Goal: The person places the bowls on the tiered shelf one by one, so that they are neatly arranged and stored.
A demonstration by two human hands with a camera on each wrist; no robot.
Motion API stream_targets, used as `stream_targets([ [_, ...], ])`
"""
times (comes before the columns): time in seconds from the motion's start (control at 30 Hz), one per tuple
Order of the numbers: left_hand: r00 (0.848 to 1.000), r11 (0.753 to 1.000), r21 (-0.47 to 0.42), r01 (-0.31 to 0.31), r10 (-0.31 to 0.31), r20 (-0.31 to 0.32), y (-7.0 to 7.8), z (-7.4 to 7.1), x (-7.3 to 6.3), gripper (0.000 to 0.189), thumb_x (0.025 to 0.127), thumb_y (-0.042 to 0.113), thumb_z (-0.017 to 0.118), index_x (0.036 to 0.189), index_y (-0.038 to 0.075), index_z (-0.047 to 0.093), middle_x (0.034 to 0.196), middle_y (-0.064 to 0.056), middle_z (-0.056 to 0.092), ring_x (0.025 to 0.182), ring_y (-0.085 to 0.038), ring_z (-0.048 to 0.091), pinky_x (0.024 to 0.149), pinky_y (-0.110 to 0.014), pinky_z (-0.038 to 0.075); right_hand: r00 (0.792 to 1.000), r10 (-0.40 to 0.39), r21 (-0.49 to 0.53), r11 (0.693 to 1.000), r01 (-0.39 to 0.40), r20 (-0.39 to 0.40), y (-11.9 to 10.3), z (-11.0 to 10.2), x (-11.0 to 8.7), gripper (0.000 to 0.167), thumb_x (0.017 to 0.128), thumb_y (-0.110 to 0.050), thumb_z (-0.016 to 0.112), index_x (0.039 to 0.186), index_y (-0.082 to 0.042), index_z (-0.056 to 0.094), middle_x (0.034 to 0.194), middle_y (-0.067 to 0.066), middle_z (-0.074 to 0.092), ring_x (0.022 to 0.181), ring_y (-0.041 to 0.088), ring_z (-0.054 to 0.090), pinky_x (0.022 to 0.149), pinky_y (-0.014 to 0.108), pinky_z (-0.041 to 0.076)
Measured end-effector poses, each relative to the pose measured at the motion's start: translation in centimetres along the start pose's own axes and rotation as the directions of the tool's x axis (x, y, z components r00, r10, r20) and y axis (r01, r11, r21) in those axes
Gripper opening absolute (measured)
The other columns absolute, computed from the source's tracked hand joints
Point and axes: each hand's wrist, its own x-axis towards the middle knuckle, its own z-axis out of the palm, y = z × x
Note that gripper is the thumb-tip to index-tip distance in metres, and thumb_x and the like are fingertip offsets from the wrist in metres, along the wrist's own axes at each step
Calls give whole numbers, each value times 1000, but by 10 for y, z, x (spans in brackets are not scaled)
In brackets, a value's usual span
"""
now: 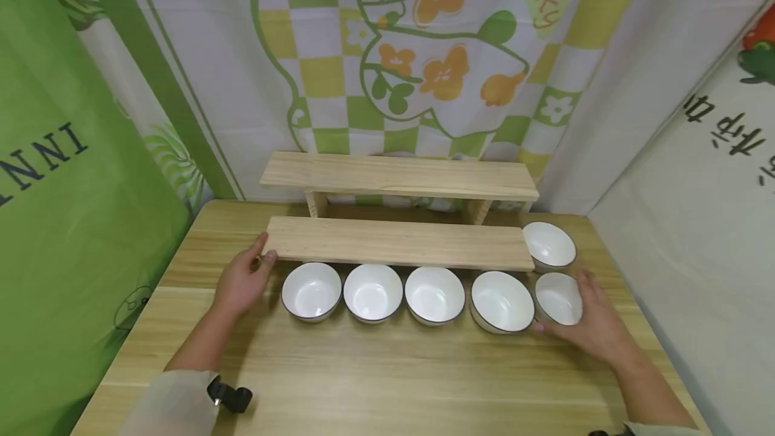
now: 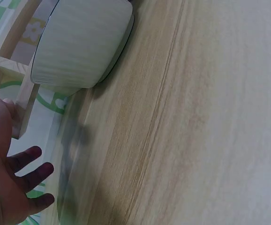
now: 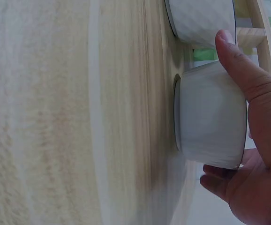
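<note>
A two-tier wooden shelf (image 1: 399, 242) stands at the back of the table. My left hand (image 1: 243, 280) pinches the left end of its lower board between thumb and index finger; the other fingers (image 2: 30, 176) are spread in the left wrist view. At the right, my right hand (image 1: 596, 321) grips a white, dark-rimmed bowl (image 1: 558, 298), its thumb (image 3: 241, 65) on one side and fingers on the other. Left of that bowl is another white bowl (image 1: 502, 301), and behind it one more bowl (image 1: 547, 244), beside the shelf's right end.
More white bowls, a left one (image 1: 311, 291), a second (image 1: 373, 293) and a third (image 1: 434, 295), line up before the lower board. The upper board (image 1: 399, 175) is raised behind. Patterned curtains (image 1: 412, 86) hang behind the wooden table (image 1: 387, 382) and at both sides.
</note>
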Motion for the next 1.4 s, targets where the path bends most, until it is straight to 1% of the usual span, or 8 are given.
stream_targets([
  [0.1,1000,998,-55,19,-20,-23,-1,2,3,65,107,59,44,162,24,38,155,-25,46,136,-47,50,113,-64,36,1000,17,17,1000,-17,1,3,1,-2,147,65,-51,97,165,2,4,162,38,15,139,67,24,101,81,30],
  [0.27,996,987,-147,67,-74,-47,-2,5,5,62,105,60,49,158,29,45,157,-15,47,126,-42,61,105,-59,47,999,35,21,999,-35,6,6,2,-5,144,67,-48,97,165,1,2,160,42,18,139,67,25,101,81,30],
  [0.43,991,980,-178,86,-103,-88,-2,9,6,58,104,59,53,155,31,51,148,-15,56,120,-37,65,98,-52,51,998,59,23,998,-59,17,7,1,-9,142,70,-45,95,164,2,0,158,45,19,138,69,25,102,81,29],
  [0.67,982,969,-226,101,-134,-134,-2,15,7,57,101,60,58,151,32,56,146,-12,58,116,-36,68,94,-49,53,993,115,6,993,-115,37,7,-3,-11,138,74,-52,91,163,6,3,154,48,21,135,70,28,101,80,30],
  [0.93,979,969,-226,100,-136,-150,-2,19,8,55,101,59,59,149,33,57,142,-14,62,113,-35,69,89,-45,55,994,107,5,994,-107,0,12,-4,-14,129,74,-51,91,160,10,18,154,44,29,134,68,32,100,79,32],
  [1.03,978,971,-220,95,-132,-162,-2,19,8,55,101,58,59,149,31,57,140,-12,63,112,-34,70,88,-40,55,994,106,3,994,-106,-11,14,-5,-15,127,74,-51,91,159,10,20,153,43,31,133,68,33,99,78,33],
  [1.17,976,973,-212,87,-126,-176,-1,18,7,54,102,55,60,149,29,58,134,-14,67,110,-34,70,86,-36,54,993,113,6,994,-113,-19,13,-10,-16,125,75,-50,91,160,9,21,152,44,32,130,67,36,98,77,34],
  [1.4,976,972,-213,102,-140,-170,0,17,5,54,103,54,59,150,29,57,130,-18,69,109,-35,70,85,-38,54,995,94,12,996,-94,-44,7,-21,-15,122,76,-47,91,161,7,22,152,41,35,129,65,38,97,74,36],
])
